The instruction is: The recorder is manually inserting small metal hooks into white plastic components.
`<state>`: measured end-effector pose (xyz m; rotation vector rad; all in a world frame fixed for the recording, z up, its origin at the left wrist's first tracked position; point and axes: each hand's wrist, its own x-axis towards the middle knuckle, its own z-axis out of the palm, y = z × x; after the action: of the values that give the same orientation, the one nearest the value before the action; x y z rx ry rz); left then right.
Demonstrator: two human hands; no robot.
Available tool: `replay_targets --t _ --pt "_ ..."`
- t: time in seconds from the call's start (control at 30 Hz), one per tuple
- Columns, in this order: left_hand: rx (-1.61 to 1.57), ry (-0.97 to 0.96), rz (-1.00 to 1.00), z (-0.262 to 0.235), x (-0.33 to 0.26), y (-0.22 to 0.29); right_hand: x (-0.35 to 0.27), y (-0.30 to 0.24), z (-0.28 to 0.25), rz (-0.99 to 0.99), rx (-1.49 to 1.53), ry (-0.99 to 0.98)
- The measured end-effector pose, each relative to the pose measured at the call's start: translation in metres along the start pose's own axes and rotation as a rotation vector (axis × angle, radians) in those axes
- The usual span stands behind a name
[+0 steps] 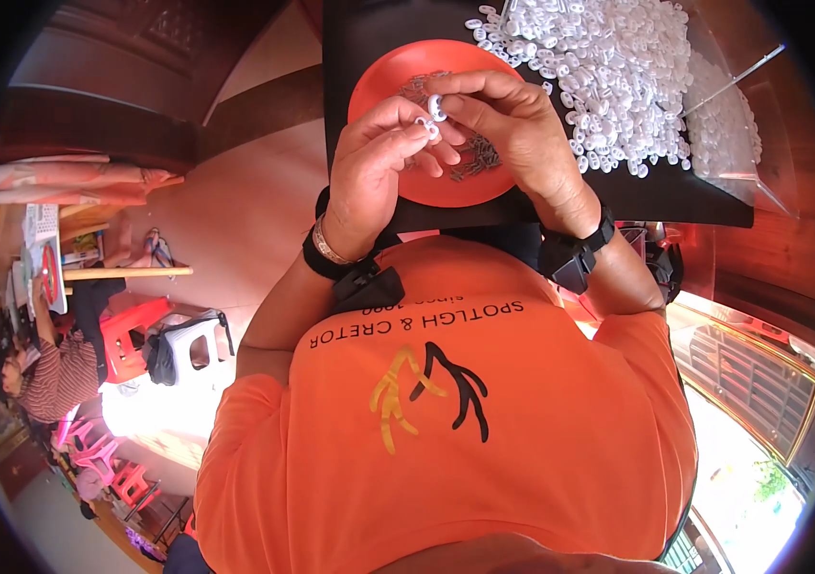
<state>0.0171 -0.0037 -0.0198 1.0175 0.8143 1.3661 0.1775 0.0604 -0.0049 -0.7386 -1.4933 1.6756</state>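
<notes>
Both my hands are raised close together over a red plate [369,86] that has small grey metal pins [472,158] lying in it. Between the thumb and finger of my left hand [369,167] is a small white plastic piece [427,127] with a rounded shape. My right hand [527,129] pinches another white plastic piece [437,107], just above the first one. The two pieces are nearly touching; whether they join cannot be made out. My left hand's other fingers are loosely curled over the plate.
A large heap of white oval plastic pieces [618,86] covers the right part of the black table [637,201], beside a clear plastic sheet or bag [733,124]. To the left, a person [63,373] sits at another table near red [130,335] and white stools [192,344].
</notes>
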Motion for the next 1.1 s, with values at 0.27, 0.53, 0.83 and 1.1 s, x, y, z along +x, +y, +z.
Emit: replay_targets --t 0.27,0.53,0.83,1.1 --pt "-0.063 0.059 0.036 -0.001 -0.002 0.000 -0.007 0.007 -0.006 -0.022 -0.053 0.010" --pt "0.191 0.199 -0.124 0.004 -0.003 0.003 -0.002 0.003 -0.008 0.096 0.104 0.093" --pt "0.268 0.189 -0.064 0.005 -0.004 -0.002 -0.003 0.007 -0.003 0.006 0.102 0.033" --pt "0.258 0.191 -0.084 0.004 -0.004 -0.002 -0.006 0.008 0.000 0.002 0.079 0.032"
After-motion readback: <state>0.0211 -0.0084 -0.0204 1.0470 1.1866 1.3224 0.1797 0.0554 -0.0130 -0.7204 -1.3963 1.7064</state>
